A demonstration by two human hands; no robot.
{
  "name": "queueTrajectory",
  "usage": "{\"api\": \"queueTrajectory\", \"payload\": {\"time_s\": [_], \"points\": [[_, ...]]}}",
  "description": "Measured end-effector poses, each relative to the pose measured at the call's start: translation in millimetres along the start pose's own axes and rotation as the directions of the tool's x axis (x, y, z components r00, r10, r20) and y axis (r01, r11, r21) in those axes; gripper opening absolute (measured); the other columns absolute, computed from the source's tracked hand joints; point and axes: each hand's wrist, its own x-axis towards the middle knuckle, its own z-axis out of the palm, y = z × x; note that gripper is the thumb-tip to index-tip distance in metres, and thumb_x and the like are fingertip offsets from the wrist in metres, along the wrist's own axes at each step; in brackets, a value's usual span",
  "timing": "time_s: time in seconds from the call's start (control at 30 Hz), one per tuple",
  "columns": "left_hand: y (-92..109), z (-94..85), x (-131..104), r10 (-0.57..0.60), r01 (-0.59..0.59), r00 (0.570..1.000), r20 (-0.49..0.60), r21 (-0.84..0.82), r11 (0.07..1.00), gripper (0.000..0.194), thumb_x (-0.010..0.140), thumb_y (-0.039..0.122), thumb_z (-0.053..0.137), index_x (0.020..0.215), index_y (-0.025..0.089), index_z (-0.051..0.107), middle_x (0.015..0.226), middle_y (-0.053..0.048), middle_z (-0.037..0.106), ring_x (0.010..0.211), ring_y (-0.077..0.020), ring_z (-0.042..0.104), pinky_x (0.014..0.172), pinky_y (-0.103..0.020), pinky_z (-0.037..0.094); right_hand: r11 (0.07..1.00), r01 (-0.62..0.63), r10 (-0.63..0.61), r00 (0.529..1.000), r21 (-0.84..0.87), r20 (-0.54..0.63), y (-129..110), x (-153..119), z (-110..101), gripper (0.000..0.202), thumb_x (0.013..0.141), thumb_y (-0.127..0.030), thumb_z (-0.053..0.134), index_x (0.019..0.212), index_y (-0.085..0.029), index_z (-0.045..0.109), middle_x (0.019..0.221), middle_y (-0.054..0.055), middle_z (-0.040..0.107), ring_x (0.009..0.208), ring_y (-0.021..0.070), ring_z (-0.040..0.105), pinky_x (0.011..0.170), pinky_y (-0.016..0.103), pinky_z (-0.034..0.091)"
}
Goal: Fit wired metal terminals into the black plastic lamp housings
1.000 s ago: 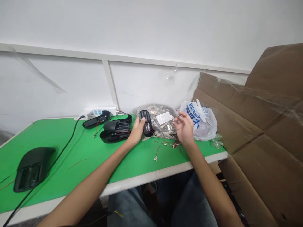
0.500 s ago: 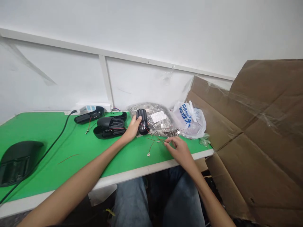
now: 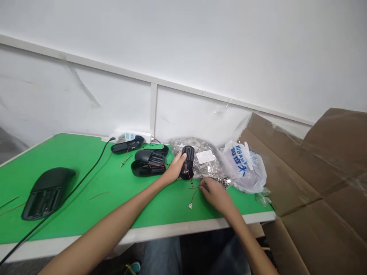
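Observation:
My left hand (image 3: 175,168) is closed around the edge of a black plastic housing with a battery compartment (image 3: 188,157), held upright above the green table. A red wire (image 3: 189,175) hangs from its lower end, with a small metal piece at the tip. Just right of it, my right hand (image 3: 214,193) pinches a thin reddish wire (image 3: 194,187) between thumb and fingertips. On the table below lies a small metal contact tab (image 3: 190,206) with a short red wire. Small metal parts (image 3: 223,182) are heaped behind my right hand.
More black housings (image 3: 150,160) lie left of my left hand, another (image 3: 127,145) behind them. A larger one (image 3: 47,194) sits far left beside a black cable (image 3: 86,173) from a power strip (image 3: 130,135). A clear bag of metal parts (image 3: 179,144), a white bag (image 3: 252,173) and cardboard (image 3: 301,198) stand right.
The view has swung, so the table appears farther right and lower. My right hand has come closer to the black housing, still pinching the wire; my left hand keeps its hold.

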Motion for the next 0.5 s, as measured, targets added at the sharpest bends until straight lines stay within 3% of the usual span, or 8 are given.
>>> {"api": "queueTrajectory", "payload": {"time_s": [0.17,0.33,0.5], "points": [[-2.2,0.4,1.0,-0.039,0.039,0.999,0.012,-0.015,0.999,0.075,0.079,0.075,0.072,0.122,0.016,0.057,0.081,-0.007,0.075,0.055,-0.0161,0.064,0.05,-0.025,0.05,0.993,-0.064,0.084,0.975,-0.1,0.205,-8.4,16.3,-16.4,0.012,0.097,-0.017,0.053,0.095,-0.017,0.065,0.098,0.01,0.074,0.089,0.0228,0.066,0.075,0.03,0.038],[-2.4,1.1,2.2,-0.029,0.028,0.999,-0.016,-0.026,0.999,0.067,0.081,0.069,0.073,0.121,0.018,0.057,0.083,-0.006,0.075,0.056,-0.0162,0.066,0.05,-0.025,0.05,0.973,0.02,0.051,0.953,-0.229,0.299,-15.4,25.0,-22.3,0.02,0.101,-0.019,0.046,0.095,-0.016,0.065,0.094,0.012,0.075,0.08,0.0218,0.063,0.068,0.031,0.03],[-0.6,1.5,0.8,-0.05,0.05,0.999,-0.012,-0.006,0.999,0.062,0.082,0.068,0.072,0.115,0.017,0.059,0.073,-0.004,0.074,0.055,-0.0171,0.065,0.051,-0.025,0.05,0.966,0.084,0.005,0.939,-0.245,0.343,-14.6,29.3,-26.7,0.018,0.099,-0.017,0.046,0.094,-0.015,0.063,0.091,0.013,0.074,0.077,0.0219,0.061,0.066,0.032,0.029]]}}
